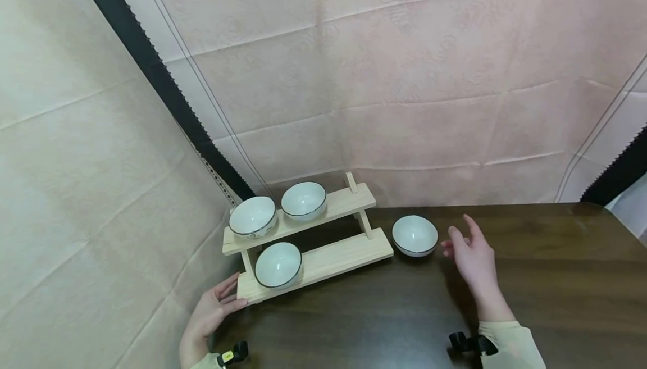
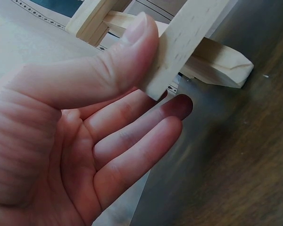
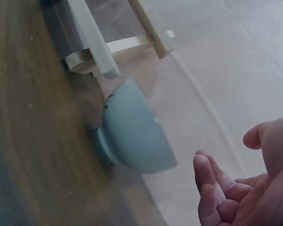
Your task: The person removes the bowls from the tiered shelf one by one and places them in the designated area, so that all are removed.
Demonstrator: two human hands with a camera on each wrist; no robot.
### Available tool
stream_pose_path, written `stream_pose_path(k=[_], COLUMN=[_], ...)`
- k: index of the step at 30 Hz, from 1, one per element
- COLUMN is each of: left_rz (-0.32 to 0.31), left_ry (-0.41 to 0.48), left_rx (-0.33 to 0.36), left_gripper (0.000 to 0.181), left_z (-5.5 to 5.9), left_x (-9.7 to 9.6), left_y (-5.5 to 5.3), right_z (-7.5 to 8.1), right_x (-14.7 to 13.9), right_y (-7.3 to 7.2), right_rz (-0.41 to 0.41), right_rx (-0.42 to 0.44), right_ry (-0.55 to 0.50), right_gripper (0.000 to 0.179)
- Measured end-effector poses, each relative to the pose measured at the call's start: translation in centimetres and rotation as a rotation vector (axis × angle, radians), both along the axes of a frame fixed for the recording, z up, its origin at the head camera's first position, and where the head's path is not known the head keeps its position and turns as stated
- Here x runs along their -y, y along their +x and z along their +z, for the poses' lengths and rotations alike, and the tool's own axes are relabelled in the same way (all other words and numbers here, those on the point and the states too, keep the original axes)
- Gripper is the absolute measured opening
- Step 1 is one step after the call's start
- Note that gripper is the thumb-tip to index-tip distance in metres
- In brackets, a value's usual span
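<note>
At the left end of a two-tier wooden rack point(image 1: 343, 255), my left hand point(image 1: 211, 308) grips the lower board, thumb on its upper side and fingers beneath, as the left wrist view shows. A white bowl point(image 1: 278, 265) with a dark rim stands on that lower board. Two more such bowls, a left one point(image 1: 253, 216) and a right one point(image 1: 304, 200), sit on the upper board. On the table to the right of the rack stands another white bowl point(image 1: 415, 235). Just right of it hovers my right hand point(image 1: 474, 256), fingers loosely bent, holding nothing and apart from the bowl.
The dark wooden table point(image 1: 556, 268) extends to the right and front. A pale cloth wall point(image 1: 429, 77) rises behind it, and another cloth wall point(image 1: 91, 189) closes in on the left, close to the rack and my left hand.
</note>
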State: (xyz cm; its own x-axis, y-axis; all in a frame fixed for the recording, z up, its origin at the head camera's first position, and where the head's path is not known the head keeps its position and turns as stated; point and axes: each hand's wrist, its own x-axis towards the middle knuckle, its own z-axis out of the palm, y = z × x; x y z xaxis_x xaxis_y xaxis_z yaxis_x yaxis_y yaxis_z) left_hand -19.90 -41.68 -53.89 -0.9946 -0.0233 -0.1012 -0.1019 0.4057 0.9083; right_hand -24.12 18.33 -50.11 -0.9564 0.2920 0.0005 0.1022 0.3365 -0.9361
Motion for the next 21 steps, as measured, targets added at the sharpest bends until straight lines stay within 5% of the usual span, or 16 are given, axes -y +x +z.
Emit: stream_pose_path(k=[5,12,21], left_rz=[0.001,0.003,0.012], left_ry=[-0.013,-0.014,0.005], left_rx=[-0.001,-0.003,-0.003], left_gripper=[0.083,0.083,0.083], left_z=[-0.1,-0.3,-0.2], left_x=[0.2,0.2,0.1], left_y=[0.0,-0.2,-0.1], right_z=[1.4,2.2,0.5], right_x=[1.4,4.5,10.4], right_y=[0.3,0.4,0.3], right_rz=[0.022,0.166,0.437], right_rx=[-0.091,-0.207,-0.128], right_ry=[0.038,0.046,-0.023], right_gripper=[0.067,0.060,0.056])
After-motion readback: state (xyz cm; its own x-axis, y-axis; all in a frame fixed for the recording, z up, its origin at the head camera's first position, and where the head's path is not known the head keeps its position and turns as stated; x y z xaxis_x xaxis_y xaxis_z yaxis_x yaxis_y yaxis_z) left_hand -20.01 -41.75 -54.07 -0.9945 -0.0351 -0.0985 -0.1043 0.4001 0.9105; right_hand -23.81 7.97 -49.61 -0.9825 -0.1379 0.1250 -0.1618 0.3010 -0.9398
